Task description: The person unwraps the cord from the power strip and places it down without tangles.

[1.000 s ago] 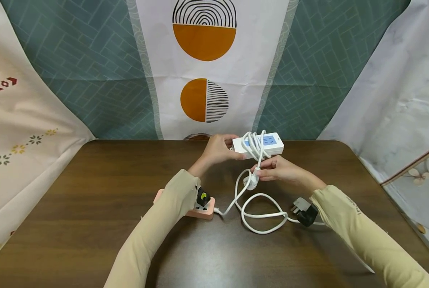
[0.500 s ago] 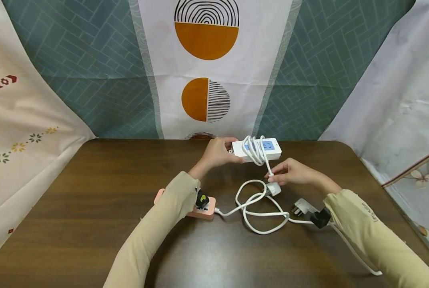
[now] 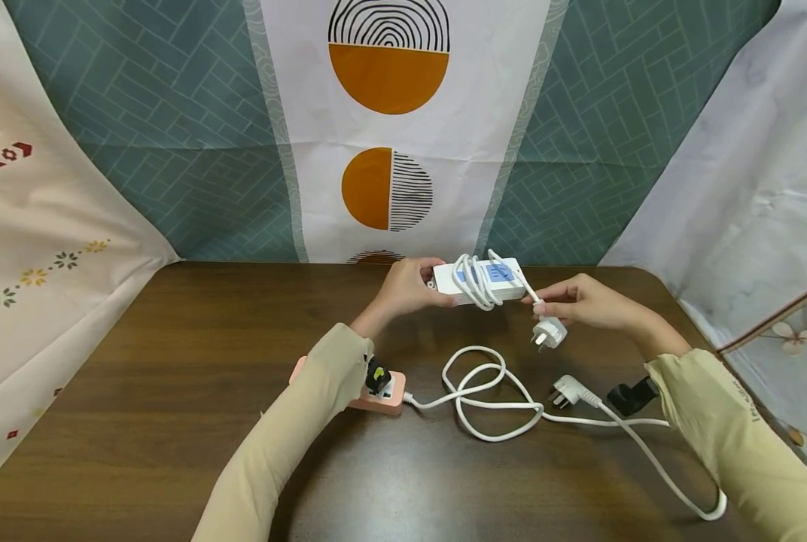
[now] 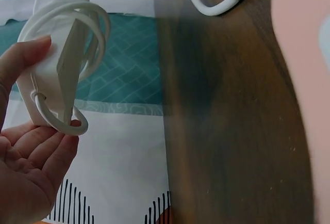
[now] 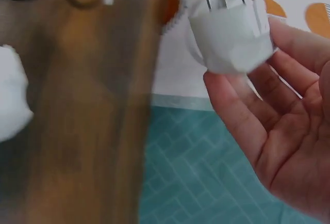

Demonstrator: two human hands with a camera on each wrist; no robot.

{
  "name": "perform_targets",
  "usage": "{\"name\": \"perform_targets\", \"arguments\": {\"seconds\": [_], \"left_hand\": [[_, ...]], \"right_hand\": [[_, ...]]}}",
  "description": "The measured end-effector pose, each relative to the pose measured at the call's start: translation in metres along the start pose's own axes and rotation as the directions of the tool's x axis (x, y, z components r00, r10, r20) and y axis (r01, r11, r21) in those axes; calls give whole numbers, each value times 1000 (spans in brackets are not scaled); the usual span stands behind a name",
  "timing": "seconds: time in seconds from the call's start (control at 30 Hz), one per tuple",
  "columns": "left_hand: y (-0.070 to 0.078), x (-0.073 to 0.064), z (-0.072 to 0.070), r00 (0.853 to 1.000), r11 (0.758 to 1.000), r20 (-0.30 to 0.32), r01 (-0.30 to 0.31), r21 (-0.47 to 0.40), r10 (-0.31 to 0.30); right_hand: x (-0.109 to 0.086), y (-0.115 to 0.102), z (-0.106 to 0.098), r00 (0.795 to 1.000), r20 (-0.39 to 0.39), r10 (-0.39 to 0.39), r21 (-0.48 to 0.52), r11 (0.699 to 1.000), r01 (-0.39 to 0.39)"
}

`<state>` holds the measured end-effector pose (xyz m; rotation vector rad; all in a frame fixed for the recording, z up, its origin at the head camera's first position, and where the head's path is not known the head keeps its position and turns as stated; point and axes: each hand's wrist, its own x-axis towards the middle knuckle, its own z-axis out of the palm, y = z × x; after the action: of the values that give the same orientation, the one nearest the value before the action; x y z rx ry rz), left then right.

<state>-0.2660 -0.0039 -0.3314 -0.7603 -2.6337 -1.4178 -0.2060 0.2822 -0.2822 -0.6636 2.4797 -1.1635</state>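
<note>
My left hand [image 3: 406, 287] grips the left end of a white power strip [image 3: 446, 280] with blue socket faces, held up over the far part of the table. Its white cord is wound around the strip's middle in several turns. In the left wrist view, thumb and fingers hold the strip [image 4: 46, 77] from opposite sides, and the cord bends out of its near end. My right hand [image 3: 593, 305] pinches the cord's end at the white plug [image 3: 549, 331], just right of the strip. The plug's metal prongs point away from the palm in the right wrist view.
A pink power strip [image 3: 385, 403] lies on the table [image 3: 173, 376], partly hidden under my left sleeve. Its white cord [image 3: 494, 436] lies in loops toward the right. Another white plug [image 3: 569, 390] rests near my right forearm. Patterned cloth [image 3: 207, 150] hangs behind the table.
My right hand has drawn the plug rightward from below the strip to its right side, finally lifting it. The loose cord on the table has shifted. The left hand stays nearly still.
</note>
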Motion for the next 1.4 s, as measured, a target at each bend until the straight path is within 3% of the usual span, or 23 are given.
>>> {"name": "perform_targets", "arguments": {"seconds": [0.17,0.43,0.7,0.83,1.1,1.4], "left_hand": [[-1,-3,-6,1000,999,22,1,-34,0],[-9,-9,-12,999,993,41,35,-114,-31],[-10,-14,-19,995,986,47,93,-141,-87],[-12,-14,-22,994,986,31,107,-132,-103],[-19,-15,-25,992,981,8,124,-150,-124],[-23,-18,-30,987,976,-28,155,-154,-161]], "right_hand": [[-5,-6,-15,994,-106,30,-83,996,-39],[-13,8,-32,973,-179,146,-76,984,-162],[-28,32,-43,965,-182,188,-139,967,-214],[-38,36,-46,965,-162,207,-112,968,-226],[-58,38,-53,975,-110,193,-53,979,-199],[-79,42,-66,1000,16,23,3,1000,-23]]}}
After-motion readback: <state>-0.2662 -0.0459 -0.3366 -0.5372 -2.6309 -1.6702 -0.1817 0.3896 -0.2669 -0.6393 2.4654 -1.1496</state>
